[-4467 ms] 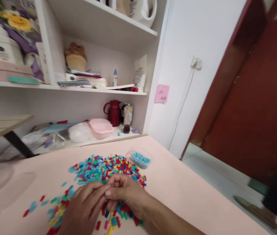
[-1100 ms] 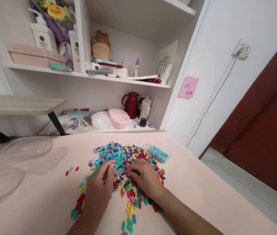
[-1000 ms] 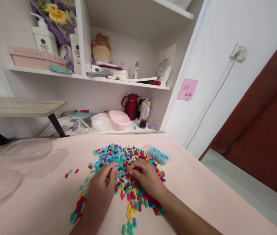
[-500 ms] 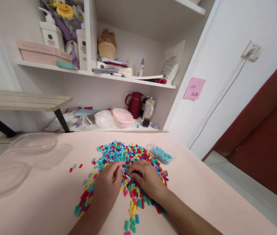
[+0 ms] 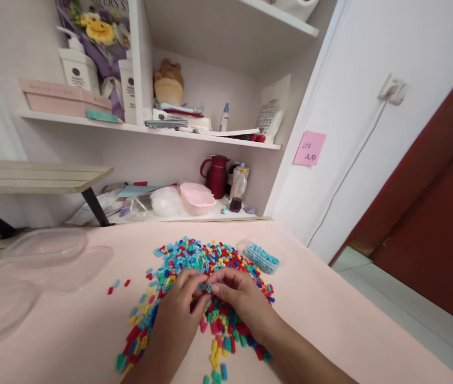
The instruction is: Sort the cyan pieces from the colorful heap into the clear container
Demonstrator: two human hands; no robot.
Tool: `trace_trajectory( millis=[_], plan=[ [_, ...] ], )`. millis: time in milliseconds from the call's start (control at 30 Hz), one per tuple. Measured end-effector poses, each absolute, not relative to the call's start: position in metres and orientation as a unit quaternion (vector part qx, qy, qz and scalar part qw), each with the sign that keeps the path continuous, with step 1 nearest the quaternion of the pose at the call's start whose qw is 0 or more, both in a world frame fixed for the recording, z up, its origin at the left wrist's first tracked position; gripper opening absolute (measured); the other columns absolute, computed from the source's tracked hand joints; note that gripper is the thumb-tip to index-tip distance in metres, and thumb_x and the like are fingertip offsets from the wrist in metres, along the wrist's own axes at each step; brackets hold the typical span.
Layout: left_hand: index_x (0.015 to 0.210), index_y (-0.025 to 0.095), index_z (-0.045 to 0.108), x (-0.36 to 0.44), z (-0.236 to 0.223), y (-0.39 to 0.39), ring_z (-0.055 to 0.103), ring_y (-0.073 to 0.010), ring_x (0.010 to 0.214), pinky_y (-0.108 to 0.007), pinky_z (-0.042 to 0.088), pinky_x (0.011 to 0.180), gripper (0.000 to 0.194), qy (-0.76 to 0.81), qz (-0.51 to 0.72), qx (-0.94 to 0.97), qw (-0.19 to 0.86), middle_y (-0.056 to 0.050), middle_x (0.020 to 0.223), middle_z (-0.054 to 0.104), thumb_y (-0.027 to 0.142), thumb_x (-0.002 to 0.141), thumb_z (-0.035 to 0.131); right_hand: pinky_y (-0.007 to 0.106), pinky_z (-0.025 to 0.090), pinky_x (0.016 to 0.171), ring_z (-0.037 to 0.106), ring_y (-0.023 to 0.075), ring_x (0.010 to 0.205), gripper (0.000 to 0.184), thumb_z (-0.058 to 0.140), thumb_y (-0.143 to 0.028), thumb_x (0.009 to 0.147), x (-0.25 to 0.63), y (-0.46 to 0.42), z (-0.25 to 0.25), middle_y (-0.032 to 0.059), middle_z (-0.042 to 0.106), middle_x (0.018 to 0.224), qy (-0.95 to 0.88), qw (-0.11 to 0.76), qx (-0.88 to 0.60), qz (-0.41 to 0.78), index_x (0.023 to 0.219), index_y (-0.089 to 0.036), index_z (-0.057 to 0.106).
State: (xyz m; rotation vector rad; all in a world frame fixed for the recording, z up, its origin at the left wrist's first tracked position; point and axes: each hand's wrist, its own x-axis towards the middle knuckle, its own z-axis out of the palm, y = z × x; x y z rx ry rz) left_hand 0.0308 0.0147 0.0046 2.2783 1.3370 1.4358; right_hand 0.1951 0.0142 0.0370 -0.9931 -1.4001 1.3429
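Meeting over the near part of the brick heap (image 5: 188, 256) on the pink counter (image 5: 314, 314), the left hand (image 5: 182, 304) and right hand (image 5: 240, 296) angle inward, fingers curled, both pinching small light-blue bricks (image 5: 205, 287) between thumb and fingertips. A clear tub (image 5: 262, 261) of blue bricks lies beside the heap's far right edge. Handwriting on the pink note (image 5: 309, 148) begins "250", its lower line unclear; "ERS ST" shows on the bouquet wrap (image 5: 116, 5), while the pump bottle's (image 5: 79, 69) label is too small to read.
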Motion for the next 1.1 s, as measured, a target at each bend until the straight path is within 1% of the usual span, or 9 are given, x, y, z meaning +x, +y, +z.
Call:
trace_trajectory(
  millis=[67, 100, 267, 367, 467, 533, 700, 900, 1100],
  plan=[
    [0.097, 0.024, 0.063, 0.03, 0.006, 0.014, 0.068, -0.0167, 0.08, -0.029, 0.055, 0.072, 0.018, 0.429, 0.489, 0.759, 0.031, -0.004, 0.099, 0.065, 0.017, 0.082, 0.055, 0.027, 0.041, 0.071, 0.055, 0.0146, 0.071, 0.027, 0.076, -0.04, 0.074, 0.194, 0.012, 0.038, 0.0001, 0.061, 0.071, -0.555, 0.464, -0.387, 0.571, 0.084, -0.017, 0.069],
    [0.096, 0.024, 0.062, 0.03, 0.007, 0.014, 0.068, -0.0169, 0.081, -0.029, 0.055, 0.072, 0.017, 0.424, 0.493, 0.76, 0.021, -0.004, 0.098, 0.065, 0.017, 0.082, 0.055, 0.028, 0.042, 0.072, 0.056, 0.0151, 0.072, 0.027, 0.076, -0.04, 0.073, 0.194, 0.011, 0.038, 0.0002, 0.061, 0.071, -0.548, 0.465, -0.381, 0.582, 0.085, -0.017, 0.069],
    [0.095, 0.023, 0.059, 0.031, 0.012, 0.013, 0.062, -0.0101, 0.058, -0.025, 0.053, 0.063, 0.014, 0.419, 0.499, 0.758, 0.04, 0.0, 0.089, 0.065, 0.017, 0.082, 0.055, 0.027, 0.041, 0.071, 0.056, 0.0141, 0.071, 0.028, 0.078, -0.04, 0.072, 0.195, 0.009, 0.04, 0.0006, 0.063, 0.072, -0.534, 0.473, -0.379, 0.589, 0.084, -0.017, 0.069],
    [0.093, 0.023, 0.059, 0.032, 0.013, 0.011, 0.061, -0.0104, 0.058, -0.024, 0.051, 0.061, 0.012, 0.432, 0.496, 0.752, 0.048, 0.002, 0.08, 0.064, 0.018, 0.082, 0.057, 0.025, 0.04, 0.068, 0.055, 0.0125, 0.069, 0.029, 0.079, -0.041, 0.071, 0.194, 0.009, 0.042, -0.0001, 0.063, 0.071, -0.527, 0.476, -0.387, 0.589, 0.083, -0.016, 0.068],
    [0.089, 0.023, 0.059, 0.032, 0.012, 0.01, 0.061, -0.0106, 0.057, -0.023, 0.049, 0.059, 0.006, 0.443, 0.497, 0.743, 0.059, 0.004, 0.072, 0.063, 0.022, 0.084, 0.057, 0.025, 0.041, 0.068, 0.056, 0.012, 0.068, 0.03, 0.079, -0.041, 0.071, 0.194, 0.01, 0.043, -0.0003, 0.063, 0.069, -0.519, 0.48, -0.381, 0.596, 0.083, -0.016, 0.068],
    [0.088, 0.024, 0.06, 0.032, 0.012, 0.01, 0.061, -0.0106, 0.058, -0.022, 0.049, 0.06, 0.005, 0.446, 0.5, 0.739, 0.065, 0.004, 0.073, 0.064, 0.024, 0.086, 0.056, 0.026, 0.043, 0.069, 0.057, 0.012, 0.067, 0.032, 0.08, -0.042, 0.07, 0.193, 0.011, 0.042, -0.0005, 0.064, 0.069, -0.51, 0.487, -0.375, 0.602, 0.084, -0.016, 0.067],
    [0.093, 0.026, 0.062, 0.03, 0.01, 0.013, 0.067, -0.0119, 0.066, -0.021, 0.051, 0.061, 0.011, 0.432, 0.494, 0.752, 0.057, 0.003, 0.08, 0.069, 0.023, 0.088, 0.052, 0.026, 0.045, 0.068, 0.058, 0.011, 0.064, 0.035, 0.08, -0.044, 0.068, 0.194, 0.014, 0.04, -0.0014, 0.063, 0.067, -0.497, 0.493, -0.381, 0.604, 0.084, -0.016, 0.067],
    [0.103, 0.028, 0.062, 0.031, 0.0, 0.017, 0.067, -0.0115, 0.064, -0.021, 0.051, 0.062, 0.018, 0.44, 0.504, 0.74, 0.066, 0.003, 0.082, 0.07, 0.024, 0.087, 0.054, 0.024, 0.045, 0.065, 0.057, 0.0105, 0.062, 0.036, 0.081, -0.045, 0.067, 0.193, 0.015, 0.042, -0.0011, 0.063, 0.066, -0.491, 0.496, -0.391, 0.601, 0.083, -0.016, 0.067],
    [0.094, 0.027, 0.064, 0.033, 0.005, 0.012, 0.064, -0.0118, 0.062, -0.023, 0.05, 0.063, 0.012, 0.446, 0.513, 0.728, 0.086, 0.003, 0.078, 0.069, 0.027, 0.085, 0.056, 0.023, 0.044, 0.063, 0.056, 0.01, 0.061, 0.035, 0.083, -0.043, 0.065, 0.192, 0.013, 0.041, -0.0024, 0.061, 0.063, -0.497, 0.495, -0.391, 0.596, 0.081, -0.016, 0.066]
  ],
)
